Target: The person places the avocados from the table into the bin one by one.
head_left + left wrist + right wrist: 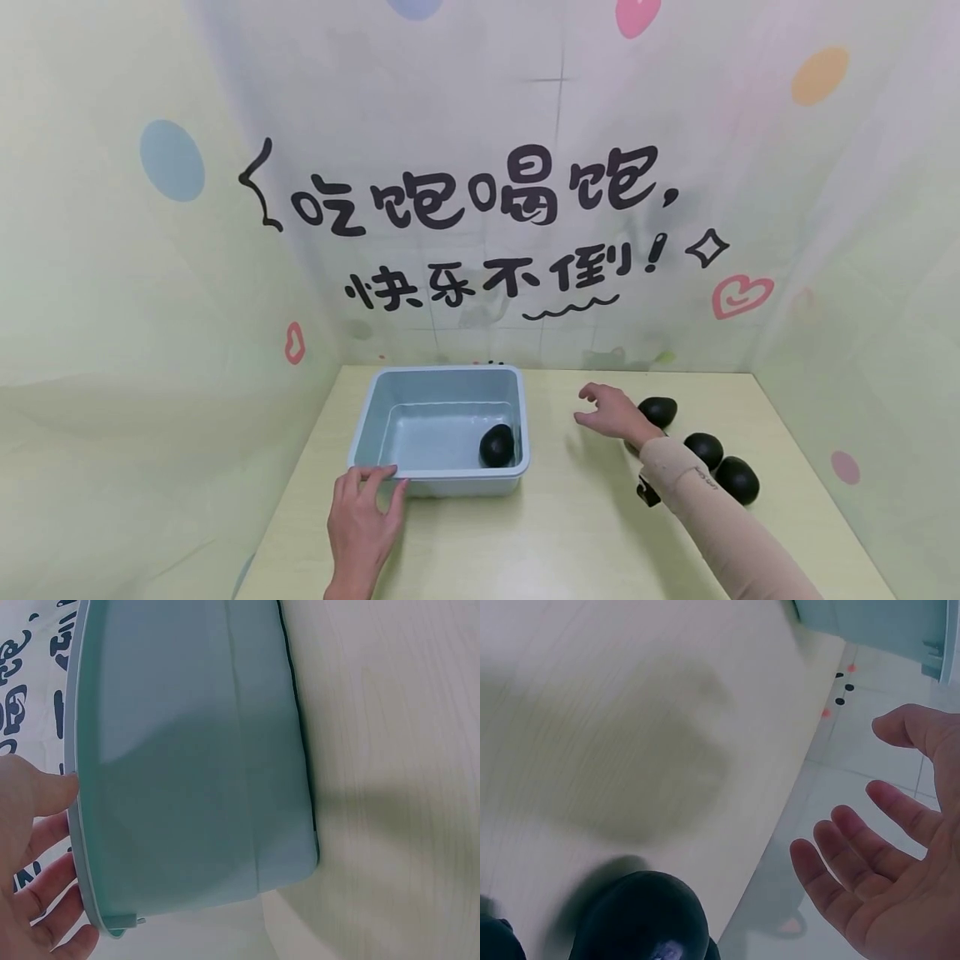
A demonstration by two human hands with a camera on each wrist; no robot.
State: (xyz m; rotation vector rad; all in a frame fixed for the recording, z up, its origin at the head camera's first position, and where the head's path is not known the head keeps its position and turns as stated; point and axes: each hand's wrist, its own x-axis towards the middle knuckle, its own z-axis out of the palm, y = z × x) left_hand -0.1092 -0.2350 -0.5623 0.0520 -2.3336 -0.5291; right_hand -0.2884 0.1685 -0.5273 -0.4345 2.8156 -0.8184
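A pale blue plastic tub [360, 433] stands on the light wooden table and holds one dark avocado [497, 445] in its front right corner. My left hand [365, 510] rests its fingertips on the tub's front left rim, seen close in the left wrist view with the tub's wall [187, 765]. My right hand [609, 410] hovers empty with fingers spread, just right of the tub. Behind it lies a dark avocado [657, 411]; two more avocados [703, 449] [737, 479] lie beside my forearm. The right wrist view shows the open palm [892, 885] and an avocado [641, 919] below it.
Patterned backdrop walls with black lettering close the table in at the back and on both sides. Bare tabletop [570, 533] stretches between the tub and the avocados and along the front edge.
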